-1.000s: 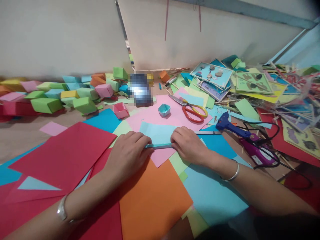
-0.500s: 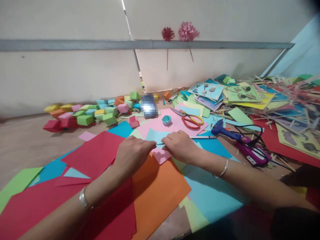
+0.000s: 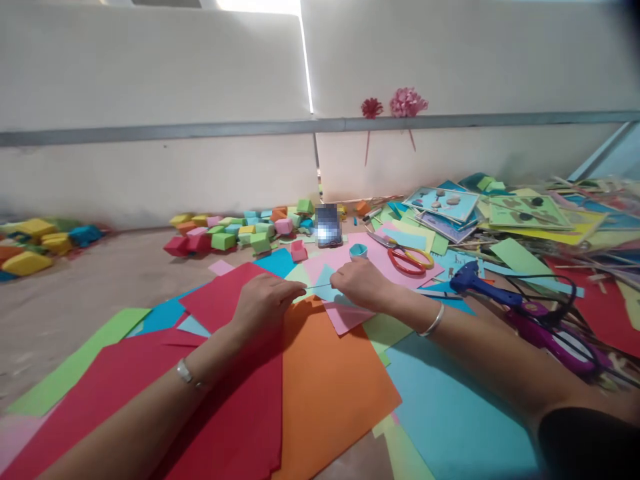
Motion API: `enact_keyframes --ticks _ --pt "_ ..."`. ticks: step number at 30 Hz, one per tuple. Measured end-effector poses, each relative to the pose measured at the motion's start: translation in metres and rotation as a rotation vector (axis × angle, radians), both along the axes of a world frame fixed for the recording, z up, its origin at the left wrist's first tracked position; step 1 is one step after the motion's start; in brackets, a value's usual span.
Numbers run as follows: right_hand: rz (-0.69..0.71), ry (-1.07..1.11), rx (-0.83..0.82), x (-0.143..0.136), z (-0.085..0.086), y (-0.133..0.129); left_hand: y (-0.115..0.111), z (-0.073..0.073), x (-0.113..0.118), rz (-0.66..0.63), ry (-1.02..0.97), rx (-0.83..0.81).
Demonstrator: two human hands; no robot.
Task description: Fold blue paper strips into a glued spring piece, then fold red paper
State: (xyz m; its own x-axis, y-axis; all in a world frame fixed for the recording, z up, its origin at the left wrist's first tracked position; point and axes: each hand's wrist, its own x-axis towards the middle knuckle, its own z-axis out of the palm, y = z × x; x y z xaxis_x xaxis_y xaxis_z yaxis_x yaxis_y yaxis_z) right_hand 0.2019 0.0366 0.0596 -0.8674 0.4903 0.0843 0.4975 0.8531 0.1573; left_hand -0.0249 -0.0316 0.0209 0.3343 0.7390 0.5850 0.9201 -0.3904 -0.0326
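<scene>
My left hand (image 3: 265,303) and right hand (image 3: 361,283) each pinch an end of a light blue paper strip (image 3: 320,286). It stretches between them above the orange sheet (image 3: 327,380), scissors (image 3: 407,257) lying nearby.

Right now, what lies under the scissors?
The scissors lie on a pink sheet, with light green paper beneath the handles. What that sheet covers cannot be seen.

An orange sheet (image 3: 325,373) lies lower centre, red sheets (image 3: 150,393) lower left, red-and-yellow-handled scissors (image 3: 407,257) right of centre, a blue glue gun (image 3: 475,283) further right.
</scene>
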Motion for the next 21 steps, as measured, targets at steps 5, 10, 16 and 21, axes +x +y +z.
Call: enact_keyframes --ticks 5,10,16,21 --pt "0.015 0.028 -0.025 0.005 -0.001 0.012 0.003 -0.012 0.002 -0.022 -0.038 0.023" --pt "-0.030 0.092 0.009 0.006 -0.009 0.018 0.000 -0.010 0.002 0.077 -0.040 0.066" --pt "0.079 0.146 0.091 0.003 -0.012 0.009 -0.002 0.015 0.027 0.064 0.154 -0.015" --pt "0.170 0.154 0.161 0.013 -0.005 0.025 0.007 0.001 0.038 -0.012 0.097 -0.095"
